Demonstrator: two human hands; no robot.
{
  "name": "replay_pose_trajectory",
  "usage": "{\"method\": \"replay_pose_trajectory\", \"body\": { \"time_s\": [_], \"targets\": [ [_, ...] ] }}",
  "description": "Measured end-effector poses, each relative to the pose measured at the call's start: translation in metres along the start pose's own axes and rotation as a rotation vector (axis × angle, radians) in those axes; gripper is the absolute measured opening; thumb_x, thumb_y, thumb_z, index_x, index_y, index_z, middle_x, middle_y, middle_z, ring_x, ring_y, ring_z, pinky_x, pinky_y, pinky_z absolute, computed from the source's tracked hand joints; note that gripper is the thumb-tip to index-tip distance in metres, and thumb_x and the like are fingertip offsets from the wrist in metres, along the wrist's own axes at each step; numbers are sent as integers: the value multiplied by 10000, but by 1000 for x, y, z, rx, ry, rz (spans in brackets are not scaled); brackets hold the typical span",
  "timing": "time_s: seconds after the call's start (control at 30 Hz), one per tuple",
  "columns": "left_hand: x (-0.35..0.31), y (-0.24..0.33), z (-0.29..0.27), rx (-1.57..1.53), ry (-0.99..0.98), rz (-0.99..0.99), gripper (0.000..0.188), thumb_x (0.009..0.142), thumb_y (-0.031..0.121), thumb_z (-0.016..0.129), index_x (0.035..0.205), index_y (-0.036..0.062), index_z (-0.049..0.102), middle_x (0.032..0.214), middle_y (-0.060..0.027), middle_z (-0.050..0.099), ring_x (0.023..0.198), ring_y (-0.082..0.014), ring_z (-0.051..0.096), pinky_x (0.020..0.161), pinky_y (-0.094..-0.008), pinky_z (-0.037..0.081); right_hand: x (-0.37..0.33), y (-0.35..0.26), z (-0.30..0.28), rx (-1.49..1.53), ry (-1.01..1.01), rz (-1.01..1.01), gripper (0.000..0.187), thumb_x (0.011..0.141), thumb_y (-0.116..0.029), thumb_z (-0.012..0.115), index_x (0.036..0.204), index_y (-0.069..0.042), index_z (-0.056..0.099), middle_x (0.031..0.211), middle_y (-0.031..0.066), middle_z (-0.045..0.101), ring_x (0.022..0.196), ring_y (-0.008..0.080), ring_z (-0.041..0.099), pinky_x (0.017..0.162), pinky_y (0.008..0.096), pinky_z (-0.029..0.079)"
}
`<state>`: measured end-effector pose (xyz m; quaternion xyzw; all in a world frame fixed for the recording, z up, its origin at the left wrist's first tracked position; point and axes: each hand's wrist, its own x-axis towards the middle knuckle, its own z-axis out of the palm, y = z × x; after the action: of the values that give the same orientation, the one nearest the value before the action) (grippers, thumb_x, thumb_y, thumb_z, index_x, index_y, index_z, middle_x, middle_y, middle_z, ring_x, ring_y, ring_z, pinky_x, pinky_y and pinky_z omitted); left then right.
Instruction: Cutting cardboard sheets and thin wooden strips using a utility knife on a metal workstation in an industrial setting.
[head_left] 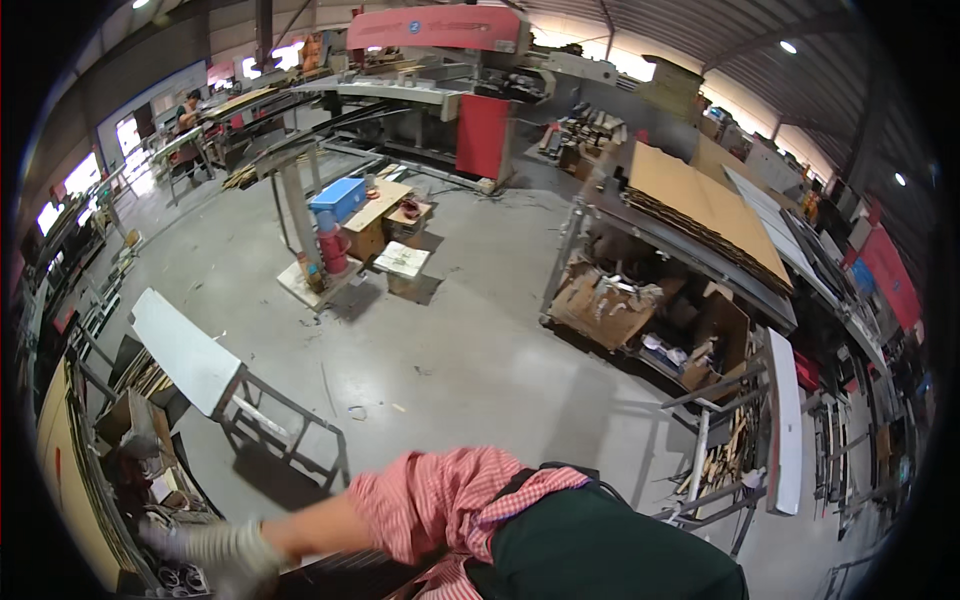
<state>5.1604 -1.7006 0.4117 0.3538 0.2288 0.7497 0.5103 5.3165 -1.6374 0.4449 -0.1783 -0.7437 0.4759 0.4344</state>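
Observation:
My left hand (215, 550), in a whitish knitted glove, reaches out to the lower left. Motion smears its fingers, so I cannot make out whether they hold anything. It is beside an open carton (125, 420) with crumpled grey and brown material in it. Under the hand lie several small ring-shaped ends (180, 578). A pink checked sleeve (430, 500) covers my upper arm, and a dark green apron (610, 545) covers my body. My right hand does not show.
A pale-topped bench (185, 345) on a metal frame stands ahead of my left arm. Brown sheets (710, 215) lie stacked on a rack at the right, above scrap-filled cartons (605, 305). Another narrow white-topped stand (783, 425) is nearer. A person (188, 115) works far left.

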Motion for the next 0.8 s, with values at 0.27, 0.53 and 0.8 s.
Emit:
{"method": "replay_pose_trajectory", "body": {
  "time_s": [0.27,0.53,0.8],
  "targets": [
    [187,-37,-33,-190,-159,-32,868,834,322,622,1476,-5,139,1482,-225,283,1345,-341,349,1112,-462,330,-113,271,-310,237,1070,1211,832,762,-606,656,1384,-96,441,1224,120,590,1071,291,537,916,403,427],
    [372,-51,-90,-38,-76,109,695,860,314,588,1421,5,319,1390,-211,420,1249,-346,475,1005,-457,457,-10,420,-292,1301,1277,495,676,780,-596,642,1292,-166,537,1268,37,590,1198,302,511,1025,508,383],
    [582,-85,-150,-37,-8,157,669,842,289,636,1374,-18,371,1323,-225,474,1203,-344,518,976,-449,495,-48,387,-304,918,1094,280,655,881,-580,492,1360,-134,467,1386,66,482,1243,289,456,1047,464,364]
  ]
}}
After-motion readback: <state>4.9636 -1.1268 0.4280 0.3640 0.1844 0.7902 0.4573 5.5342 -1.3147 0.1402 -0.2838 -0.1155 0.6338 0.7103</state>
